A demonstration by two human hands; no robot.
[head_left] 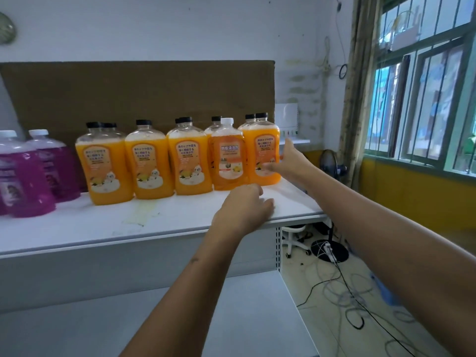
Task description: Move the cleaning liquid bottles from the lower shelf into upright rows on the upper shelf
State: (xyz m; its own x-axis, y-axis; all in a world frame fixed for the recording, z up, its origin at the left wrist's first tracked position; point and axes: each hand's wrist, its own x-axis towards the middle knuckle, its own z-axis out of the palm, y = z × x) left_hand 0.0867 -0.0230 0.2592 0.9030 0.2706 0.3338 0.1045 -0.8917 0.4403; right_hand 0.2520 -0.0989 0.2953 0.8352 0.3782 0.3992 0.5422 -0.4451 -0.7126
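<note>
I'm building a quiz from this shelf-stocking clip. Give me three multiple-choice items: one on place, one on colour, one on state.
1. Where do the orange bottles stand?
A. upper shelf
B. lower shelf
C. floor

2. What colour is the cap of the orange bottle second from the right in front?
A. black
B. white
C. red

3. What is the right hand doing?
A. hanging idle
B. touching the rightmost bottle
C. lifting a purple bottle

Key: A, the orange bottles stand on the upper shelf; B, the white cap; B, the right hand is against the rightmost bottle.

small shop/stockroom, white retail shelving [159, 222] w/ rows of cleaner bottles [148, 163] (orange, purple), barred window [422, 104]
</note>
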